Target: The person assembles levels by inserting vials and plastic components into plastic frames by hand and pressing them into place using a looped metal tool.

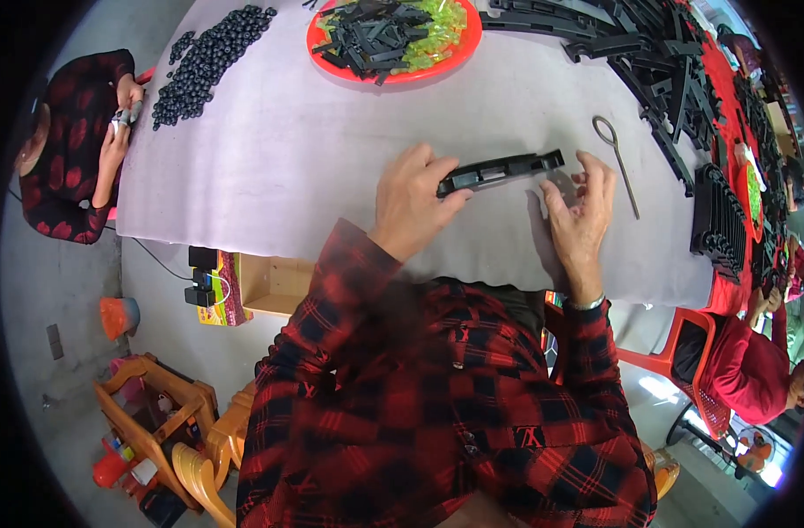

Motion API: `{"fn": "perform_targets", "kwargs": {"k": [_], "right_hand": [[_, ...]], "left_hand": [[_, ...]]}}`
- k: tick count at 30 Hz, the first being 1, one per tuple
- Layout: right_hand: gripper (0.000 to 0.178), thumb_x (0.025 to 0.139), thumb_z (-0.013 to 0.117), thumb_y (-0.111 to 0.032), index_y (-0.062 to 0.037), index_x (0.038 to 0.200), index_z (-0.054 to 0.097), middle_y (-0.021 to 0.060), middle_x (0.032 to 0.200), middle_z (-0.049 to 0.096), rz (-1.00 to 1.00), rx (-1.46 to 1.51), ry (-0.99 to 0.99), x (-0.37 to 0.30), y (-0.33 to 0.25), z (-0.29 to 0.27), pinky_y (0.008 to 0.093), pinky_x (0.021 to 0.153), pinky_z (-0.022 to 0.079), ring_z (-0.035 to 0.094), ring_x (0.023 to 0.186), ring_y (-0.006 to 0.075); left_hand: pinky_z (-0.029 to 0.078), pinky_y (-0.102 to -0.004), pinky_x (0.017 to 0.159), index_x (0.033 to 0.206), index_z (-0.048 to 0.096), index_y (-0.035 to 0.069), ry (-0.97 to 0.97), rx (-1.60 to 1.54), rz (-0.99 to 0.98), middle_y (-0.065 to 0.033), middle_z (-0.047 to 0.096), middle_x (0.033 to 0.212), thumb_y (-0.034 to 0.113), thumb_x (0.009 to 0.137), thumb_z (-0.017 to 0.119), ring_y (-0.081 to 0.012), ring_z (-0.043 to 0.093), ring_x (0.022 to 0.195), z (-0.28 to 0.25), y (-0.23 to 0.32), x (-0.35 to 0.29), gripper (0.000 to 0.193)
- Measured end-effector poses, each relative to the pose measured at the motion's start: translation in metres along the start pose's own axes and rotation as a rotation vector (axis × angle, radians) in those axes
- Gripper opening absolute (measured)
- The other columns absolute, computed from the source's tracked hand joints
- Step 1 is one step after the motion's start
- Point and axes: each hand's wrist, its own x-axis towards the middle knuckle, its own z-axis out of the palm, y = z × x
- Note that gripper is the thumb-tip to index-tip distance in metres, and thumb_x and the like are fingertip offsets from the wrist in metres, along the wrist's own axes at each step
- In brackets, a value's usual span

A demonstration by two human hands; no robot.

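My left hand (pixel 417 195) is closed round the left end of a long black plastic part (pixel 507 170), which has slots and small openings along its side. It is held above the table, tilted slightly up to the right. Just beyond its free end is my right hand (pixel 582 211), fingers apart and curled a little, with nothing seen in them. To the right of that hand, a thin metal rod tool with a looped end (pixel 620 163) lies on the table.
A red plate (pixel 393 75) of black strips and yellow-green pieces stands at the far side. Small round black parts (pixel 213 66) are heaped far left. Long black parts (pixel 657 66) pile up far right, with a neat stack (pixel 719 216) nearer. Other people sit left and right.
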Motion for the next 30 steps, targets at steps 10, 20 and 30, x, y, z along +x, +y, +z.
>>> {"fn": "perform_targets", "kwargs": {"k": [10, 20, 30], "right_hand": [[0.044, 0.093, 0.071, -0.013, 0.0040, 0.127, 0.051, 0.0054, 0.092, 0.066, 0.568, 0.590, -0.393, -0.017, -0.045, 0.012, 0.0279, 0.073, 0.052, 0.061, 0.081, 0.0119], [0.034, 0.091, 0.074, -0.013, 0.0004, 0.119, 0.061, 0.0020, 0.094, 0.064, 0.717, 0.782, -0.743, 0.010, -0.011, -0.012, 0.0236, 0.055, 0.045, 0.055, 0.066, 0.0051], [0.024, 0.082, 0.079, -0.015, -0.0031, 0.101, 0.072, 0.0022, 0.095, 0.069, 0.297, 0.454, -1.122, 0.060, 0.012, -0.002, 0.0255, 0.066, 0.048, 0.061, 0.072, 0.0092]], "left_hand": [[0.055, -0.0406, 0.075, 0.134, 0.052, -0.001, -0.090, -0.318, -0.044, -0.0149, 0.055, 0.111, 0.005, 0.081, 0.075, -0.0377, 0.064, 0.089, 0.026, 0.061, -0.033, 0.058], [0.054, -0.0430, 0.076, 0.127, 0.058, 0.005, -0.160, -0.350, 0.173, -0.0148, 0.055, 0.113, 0.010, 0.075, 0.080, -0.0310, 0.063, 0.100, 0.013, 0.050, -0.028, 0.057], [0.041, -0.0432, 0.089, 0.112, 0.065, 0.008, -0.166, 0.178, 0.133, -0.0063, 0.057, 0.102, 0.022, 0.074, 0.082, -0.0288, 0.055, 0.101, -0.001, 0.008, -0.009, 0.045]]}}
